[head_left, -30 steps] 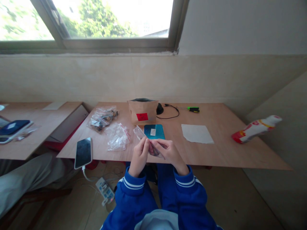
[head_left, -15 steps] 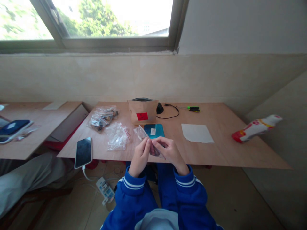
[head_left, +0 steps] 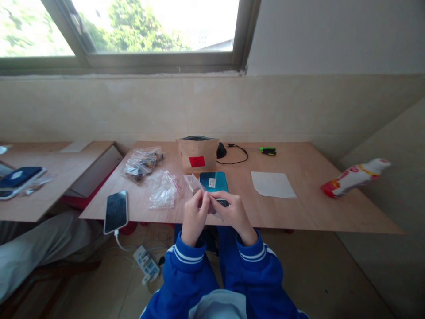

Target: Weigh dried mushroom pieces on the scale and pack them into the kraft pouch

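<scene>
My left hand (head_left: 194, 218) and my right hand (head_left: 234, 213) meet over the table's front edge, fingers pinched on a small clear plastic bag (head_left: 191, 181). One end of the bag sticks out to the upper left; its lower part sits between the hands. A small black piece (head_left: 222, 202) shows by my right fingers, and I cannot tell whether it is inside the bag. Just beyond the hands lies a teal flat case (head_left: 214, 180) with a white label. Several empty clear bags (head_left: 162, 190) lie to the left of my hands.
Behind stands an open kraft pouch (head_left: 186, 155) with a red label. Filled bags (head_left: 141, 164) and a charging phone (head_left: 116, 212) are at left. Paper (head_left: 272, 184), a screwdriver (head_left: 267, 151), a black cable (head_left: 244, 155) and a bottle (head_left: 355, 178) lie rightward. Another person's leg (head_left: 49, 248) is at far left.
My hands have shifted slightly and drawn closer together on the bag. The bag's free end has tilted a little leftward, and the black piece by my right fingers shows more clearly.
</scene>
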A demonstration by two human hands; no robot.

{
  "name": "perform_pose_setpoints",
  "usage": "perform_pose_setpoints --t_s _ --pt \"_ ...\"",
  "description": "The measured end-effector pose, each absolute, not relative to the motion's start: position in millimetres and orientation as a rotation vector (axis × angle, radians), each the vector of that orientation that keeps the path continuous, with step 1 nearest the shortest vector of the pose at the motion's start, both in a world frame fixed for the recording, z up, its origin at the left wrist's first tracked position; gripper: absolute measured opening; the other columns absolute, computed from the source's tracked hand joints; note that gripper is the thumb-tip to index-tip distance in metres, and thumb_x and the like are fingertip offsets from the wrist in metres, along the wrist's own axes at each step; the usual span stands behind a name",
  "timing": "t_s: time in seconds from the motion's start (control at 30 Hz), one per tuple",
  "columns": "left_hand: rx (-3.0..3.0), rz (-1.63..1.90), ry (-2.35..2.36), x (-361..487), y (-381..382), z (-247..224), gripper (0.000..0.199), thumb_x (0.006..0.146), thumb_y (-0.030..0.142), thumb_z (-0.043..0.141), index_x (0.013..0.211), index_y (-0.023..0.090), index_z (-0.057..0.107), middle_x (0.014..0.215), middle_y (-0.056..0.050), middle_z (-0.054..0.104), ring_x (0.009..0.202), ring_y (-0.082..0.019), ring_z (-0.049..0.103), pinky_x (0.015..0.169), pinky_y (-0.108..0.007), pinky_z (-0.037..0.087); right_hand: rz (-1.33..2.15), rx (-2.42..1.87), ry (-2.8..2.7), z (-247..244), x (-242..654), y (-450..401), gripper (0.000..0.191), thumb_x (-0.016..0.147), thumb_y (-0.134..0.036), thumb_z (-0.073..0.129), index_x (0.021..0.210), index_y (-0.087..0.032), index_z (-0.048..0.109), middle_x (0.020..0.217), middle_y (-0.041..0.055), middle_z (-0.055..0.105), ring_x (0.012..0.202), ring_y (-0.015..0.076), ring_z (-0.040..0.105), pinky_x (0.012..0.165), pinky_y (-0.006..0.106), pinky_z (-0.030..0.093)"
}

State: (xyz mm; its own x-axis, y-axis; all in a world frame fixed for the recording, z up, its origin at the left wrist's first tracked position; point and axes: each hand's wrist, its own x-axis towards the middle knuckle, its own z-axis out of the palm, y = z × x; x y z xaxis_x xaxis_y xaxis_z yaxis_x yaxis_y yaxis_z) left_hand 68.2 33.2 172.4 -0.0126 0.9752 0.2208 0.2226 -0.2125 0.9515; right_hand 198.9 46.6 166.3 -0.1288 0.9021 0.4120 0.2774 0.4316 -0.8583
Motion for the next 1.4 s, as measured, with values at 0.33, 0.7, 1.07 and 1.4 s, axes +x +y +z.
perform_pose_setpoints --t_s 0.33,0.7,1.07,1.4 --pt "1.767 1.152 1.305 66 36 167 0.031 0.09 0.028 0.041 0.061 0.019 0.041 0.048 0.005 0.043 0.045 -0.007 0.043 0.049 -0.02 0.033 0.569 -1.105 -1.6 160 203 45 0.018 0.087 -0.031 0.059 0.086 -0.02 0.072 0.083 0.0025 0.075 0.073 0.0152 0.068 0.068 0.024 0.053" --pt "1.709 1.308 1.221 64 30 145 0.031 0.094 0.037 0.041 0.071 0.018 0.052 0.076 -0.002 0.055 0.076 -0.014 0.055 0.074 -0.026 0.043 0.64 -1.182 -0.943 165 228 59 0.031 0.085 -0.048 0.058 0.082 -0.018 0.058 0.07 0.0016 0.069 0.044 0.0085 0.054 0.042 0.021 0.045" --pt "0.795 1.248 0.825 99 51 99 0.067 0.076 0.072 0.048 0.117 0.019 0.053 0.088 -0.007 0.067 0.065 -0.015 0.061 0.051 -0.024 0.044 0.835 -1.039 -1.102 155 212 60 0.026 0.088 -0.038 0.056 0.105 -0.025 0.042 0.07 -0.0036 0.066 0.049 0.0108 0.056 0.052 0.023 0.047" --pt "0.911 1.331 1.116 79 60 105 0.062 0.067 0.066 0.066 0.102 0.017 0.055 0.054 0.008 0.046 0.039 -0.004 0.039 0.036 -0.015 0.026 0.313 -1.251 -1.683 148 231 63 0.024 0.088 -0.017 0.047 0.078 -0.022 0.069 0.083 0.0057 0.054 0.08 0.0192 0.057 0.075 0.032 0.047"
